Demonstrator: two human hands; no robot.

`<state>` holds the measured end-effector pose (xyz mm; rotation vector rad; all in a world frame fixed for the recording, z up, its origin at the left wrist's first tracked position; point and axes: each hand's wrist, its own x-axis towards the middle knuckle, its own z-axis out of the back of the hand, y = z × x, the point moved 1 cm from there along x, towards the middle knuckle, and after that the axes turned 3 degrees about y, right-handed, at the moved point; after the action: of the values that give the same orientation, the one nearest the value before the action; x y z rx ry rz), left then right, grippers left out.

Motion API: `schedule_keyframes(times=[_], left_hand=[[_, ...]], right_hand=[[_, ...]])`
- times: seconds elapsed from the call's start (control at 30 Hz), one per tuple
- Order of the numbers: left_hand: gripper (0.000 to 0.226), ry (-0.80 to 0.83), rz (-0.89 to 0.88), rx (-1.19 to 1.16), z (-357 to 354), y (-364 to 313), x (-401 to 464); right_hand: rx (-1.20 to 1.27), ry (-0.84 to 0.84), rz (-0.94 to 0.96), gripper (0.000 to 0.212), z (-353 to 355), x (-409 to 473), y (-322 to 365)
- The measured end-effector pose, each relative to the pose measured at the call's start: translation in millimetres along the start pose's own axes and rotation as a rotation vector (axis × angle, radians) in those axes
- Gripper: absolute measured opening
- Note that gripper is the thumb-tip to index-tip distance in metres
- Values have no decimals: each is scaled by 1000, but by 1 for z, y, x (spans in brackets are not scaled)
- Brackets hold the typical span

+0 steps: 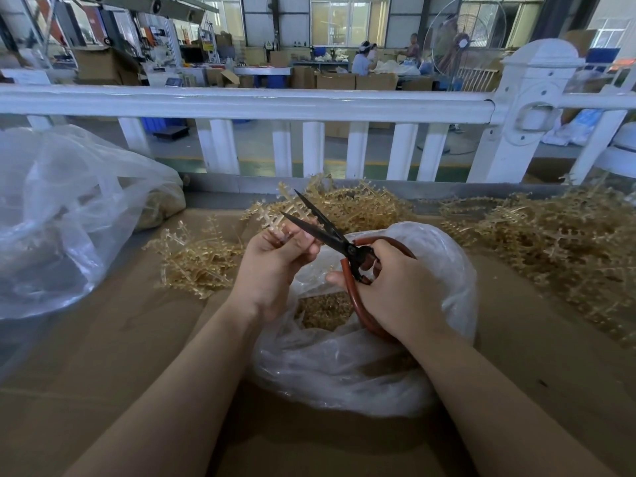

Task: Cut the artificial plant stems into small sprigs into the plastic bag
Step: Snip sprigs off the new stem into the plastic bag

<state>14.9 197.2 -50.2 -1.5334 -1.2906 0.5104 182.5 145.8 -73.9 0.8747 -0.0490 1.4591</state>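
Two hands are working over the bag [444, 270], which is sitting open on the cardboard [144, 339] with cut sprigs [323, 311] already lying inside. Uncut piles [550, 235] are lying beyond and to both sides of it. The right hand [392, 290] is gripping the red handles of the scissors [330, 232], whose blades are standing parted and pointing up and away. The left hand [275, 256] is pinching a stem [275, 218] between curled fingers, holding it just left of the blades and beyond the bag's mouth. The lower blade is passing very near the left fingertips [303, 241], so closing carelessly could nick them. Since the stem is hanging slightly beyond the opening, a snipped piece could be landing on the cardboard instead.
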Motion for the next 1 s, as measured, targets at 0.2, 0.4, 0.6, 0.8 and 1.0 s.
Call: schedule_keyframes(times=[0.2,0.4,0.6,0.8,1.0], left_hand=[[9,15,7,-53,1,1,2],[6,45,18,-39,5,3,3],[10,54,-10,-15,4,-1,1],[25,43,-59,51,0,-4,-2],[24,31,-108,109,-1,-3,-3]], right_hand=[[-17,-19,8,80,0,-1,0],[-22,-15,18,79,0,-2,1],[-39,3,2,78,1,-1,1],[-89,-43,3,68,1,-2,1],[-121,-93,-2,62,2,-2,3]])
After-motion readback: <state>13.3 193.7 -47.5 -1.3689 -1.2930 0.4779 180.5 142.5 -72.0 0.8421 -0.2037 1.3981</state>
